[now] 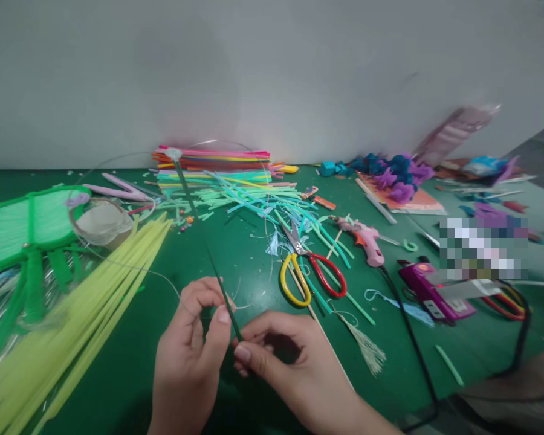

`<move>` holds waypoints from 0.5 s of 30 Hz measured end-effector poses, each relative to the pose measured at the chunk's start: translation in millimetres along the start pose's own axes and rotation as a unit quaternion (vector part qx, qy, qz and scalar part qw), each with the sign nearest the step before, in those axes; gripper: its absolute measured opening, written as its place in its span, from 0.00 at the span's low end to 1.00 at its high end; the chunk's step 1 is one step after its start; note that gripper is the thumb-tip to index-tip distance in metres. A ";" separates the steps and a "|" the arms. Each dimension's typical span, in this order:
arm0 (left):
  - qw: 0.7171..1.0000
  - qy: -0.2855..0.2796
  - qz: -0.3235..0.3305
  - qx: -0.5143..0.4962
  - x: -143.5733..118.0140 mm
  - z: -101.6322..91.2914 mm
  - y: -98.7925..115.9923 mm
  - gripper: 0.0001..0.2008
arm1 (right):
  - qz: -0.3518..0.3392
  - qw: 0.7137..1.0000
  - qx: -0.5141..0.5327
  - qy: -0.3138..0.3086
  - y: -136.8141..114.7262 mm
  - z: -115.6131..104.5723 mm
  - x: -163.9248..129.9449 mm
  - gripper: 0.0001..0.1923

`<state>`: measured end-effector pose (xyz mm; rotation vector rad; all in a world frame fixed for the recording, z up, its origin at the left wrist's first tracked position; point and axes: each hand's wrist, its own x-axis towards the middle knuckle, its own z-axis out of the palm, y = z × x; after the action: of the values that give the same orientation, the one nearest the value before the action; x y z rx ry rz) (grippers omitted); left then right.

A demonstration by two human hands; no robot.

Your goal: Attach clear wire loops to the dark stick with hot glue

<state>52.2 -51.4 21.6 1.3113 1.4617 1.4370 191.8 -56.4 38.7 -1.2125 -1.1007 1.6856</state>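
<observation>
A thin dark green stick slants up and away over the table, with a whitish lump at its far tip. A thin clear wire loops out widely from that tip and comes back toward my hands. My left hand is closed, thumb and fingers around the stick near its lower part. With thumb and index finger, my right hand pinches the stick's lower end. Scissors with a yellow and a red handle lie spread just beyond my right hand.
Yellow-green pipe cleaners and a green fuzzy piece lie left. Behind are bundled coloured pipe cleaners. At right are a pink glue gun with a black cord, a purple box and a tassel. Another person's arm enters lower right.
</observation>
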 end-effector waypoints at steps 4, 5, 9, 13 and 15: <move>0.990 -0.023 -0.109 -0.082 0.2 0.4 0.0 0.06 | 0.034 0.995 0.081 -0.042 -0.9 -0.3 -0.6 0.13; 0.984 -0.025 -0.143 -0.105 0.4 0.6 0.0 0.07 | 0.038 0.994 0.094 -0.047 -1.3 -0.3 -0.9 0.14; 0.959 -0.030 -0.236 -0.152 0.8 1.0 -0.2 0.08 | 0.034 0.995 0.090 -0.039 -1.5 0.1 -1.9 0.13; 0.972 -0.041 -0.189 -0.132 2.1 0.5 -0.1 0.07 | 0.015 0.999 0.044 -0.015 0.9 1.2 -0.9 0.11; 0.987 -0.032 -0.127 -0.088 2.5 0.9 0.6 0.06 | 0.006 1.000 0.026 -0.003 1.7 1.6 -0.3 0.11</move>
<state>52.5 -48.8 22.4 1.0143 1.3699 1.3123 190.2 -57.5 37.5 -1.1830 -1.0488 1.7173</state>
